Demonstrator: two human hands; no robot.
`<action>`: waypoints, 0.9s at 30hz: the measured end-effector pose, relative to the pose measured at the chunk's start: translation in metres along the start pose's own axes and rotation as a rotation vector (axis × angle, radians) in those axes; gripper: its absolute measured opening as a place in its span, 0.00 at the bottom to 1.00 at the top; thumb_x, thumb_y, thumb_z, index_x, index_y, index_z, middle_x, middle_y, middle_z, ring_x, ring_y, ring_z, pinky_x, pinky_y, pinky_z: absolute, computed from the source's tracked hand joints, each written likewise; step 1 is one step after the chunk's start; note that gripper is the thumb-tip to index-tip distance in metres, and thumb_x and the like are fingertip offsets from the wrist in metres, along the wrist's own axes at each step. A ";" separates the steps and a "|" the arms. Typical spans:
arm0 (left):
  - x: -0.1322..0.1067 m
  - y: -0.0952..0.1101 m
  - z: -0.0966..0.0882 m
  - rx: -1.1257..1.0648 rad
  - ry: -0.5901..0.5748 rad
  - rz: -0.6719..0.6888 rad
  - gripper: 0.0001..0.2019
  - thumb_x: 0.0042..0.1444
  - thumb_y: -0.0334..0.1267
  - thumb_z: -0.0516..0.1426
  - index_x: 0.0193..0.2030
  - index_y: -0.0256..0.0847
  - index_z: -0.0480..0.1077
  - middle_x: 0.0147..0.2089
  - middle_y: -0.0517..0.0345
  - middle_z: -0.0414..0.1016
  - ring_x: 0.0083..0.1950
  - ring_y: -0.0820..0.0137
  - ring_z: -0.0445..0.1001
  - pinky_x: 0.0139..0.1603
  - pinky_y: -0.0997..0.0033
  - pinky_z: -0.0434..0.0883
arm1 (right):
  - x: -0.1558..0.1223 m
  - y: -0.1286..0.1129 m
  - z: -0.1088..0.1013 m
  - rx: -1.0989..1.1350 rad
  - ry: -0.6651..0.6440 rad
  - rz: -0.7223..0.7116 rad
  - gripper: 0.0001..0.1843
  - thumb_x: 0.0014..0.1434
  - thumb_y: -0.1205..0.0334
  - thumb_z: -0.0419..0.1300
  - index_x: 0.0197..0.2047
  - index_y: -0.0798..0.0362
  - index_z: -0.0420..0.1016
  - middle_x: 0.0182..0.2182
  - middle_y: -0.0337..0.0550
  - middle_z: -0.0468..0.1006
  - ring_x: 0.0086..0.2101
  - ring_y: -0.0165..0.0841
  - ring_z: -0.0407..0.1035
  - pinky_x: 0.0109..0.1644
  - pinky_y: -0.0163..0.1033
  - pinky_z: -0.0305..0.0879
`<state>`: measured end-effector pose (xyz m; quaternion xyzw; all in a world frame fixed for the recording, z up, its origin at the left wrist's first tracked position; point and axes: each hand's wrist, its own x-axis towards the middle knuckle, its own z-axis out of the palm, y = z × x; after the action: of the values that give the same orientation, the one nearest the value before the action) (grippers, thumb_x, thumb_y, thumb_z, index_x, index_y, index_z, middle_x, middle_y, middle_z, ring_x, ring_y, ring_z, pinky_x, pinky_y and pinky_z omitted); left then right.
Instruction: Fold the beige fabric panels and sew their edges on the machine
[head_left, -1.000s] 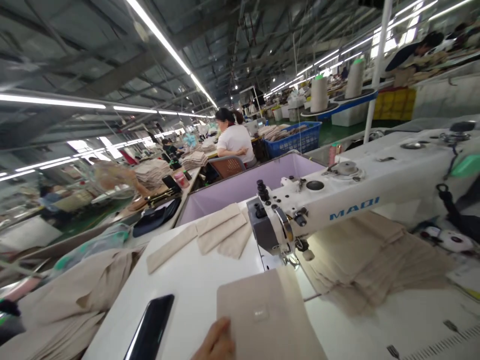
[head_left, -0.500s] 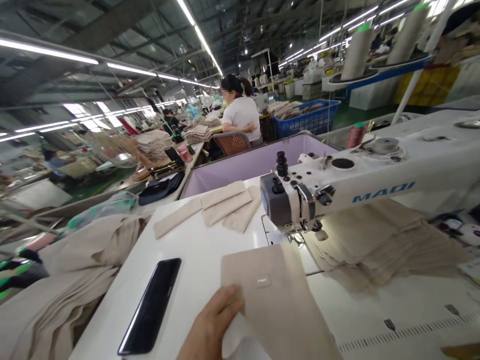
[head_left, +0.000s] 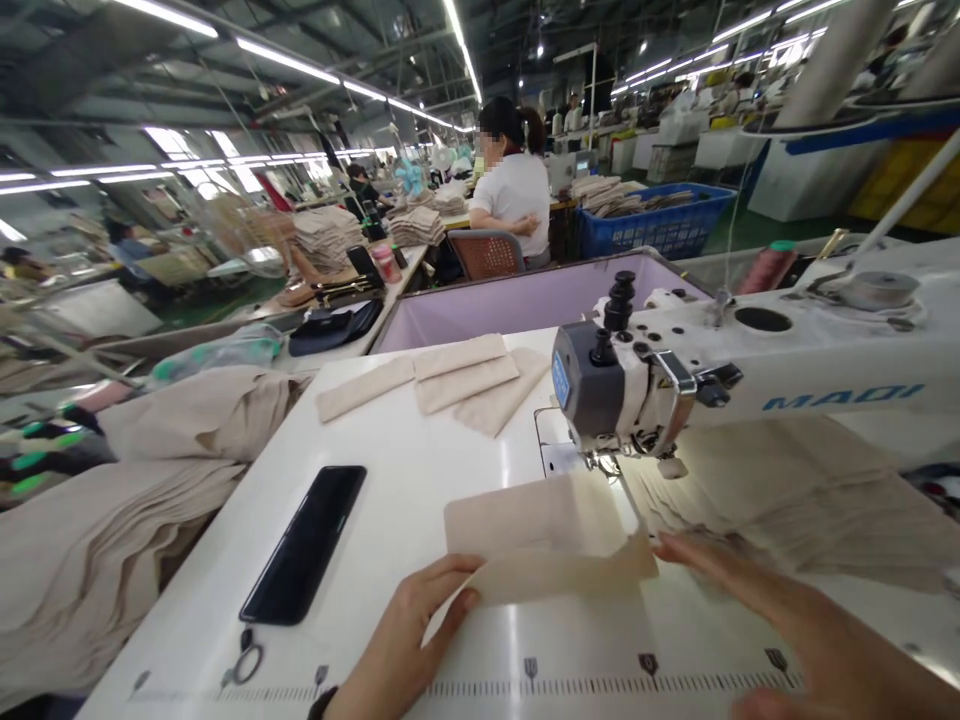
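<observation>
A beige fabric piece (head_left: pixel 536 535) lies on the white sewing table (head_left: pixel 420 470) just in front of the needle of the white sewing machine (head_left: pixel 720 375). Its near edge is folded up. My left hand (head_left: pixel 420 625) pinches the folded edge at the lower left corner. My right hand (head_left: pixel 780 610) stretches flat, fingers out, touching the fold's right end. A black phone (head_left: pixel 306 545) lies left of my left hand.
Several beige fabric strips (head_left: pixel 442 380) lie at the table's far side before a lilac bin (head_left: pixel 517 300). Stacked beige fabric (head_left: pixel 810 490) sits under the machine arm, more heaps (head_left: pixel 112 520) at left. Small scissors (head_left: pixel 247 660) rest near the front edge. A seated person (head_left: pixel 514 190) works ahead.
The view tilted down. The fabric's near edge has been folded up, my left hand now pinches it, and my right hand has come into view at its right end.
</observation>
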<state>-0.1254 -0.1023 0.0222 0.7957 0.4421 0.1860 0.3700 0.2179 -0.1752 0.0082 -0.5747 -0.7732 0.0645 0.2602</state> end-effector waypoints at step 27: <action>0.004 -0.006 0.036 0.230 0.417 -0.255 0.25 0.57 0.36 0.49 0.61 0.33 0.53 0.32 0.57 0.72 0.32 0.68 0.73 0.34 0.69 0.72 | 0.043 -0.027 0.043 0.049 0.018 -0.059 0.19 0.65 0.58 0.45 0.41 0.54 0.76 0.34 0.47 0.75 0.32 0.35 0.72 0.33 0.35 0.70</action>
<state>-0.1037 -0.1122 -0.0062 0.7148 0.6237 0.2462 0.1984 0.1651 -0.1364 -0.0041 -0.5457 -0.7855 0.0706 0.2832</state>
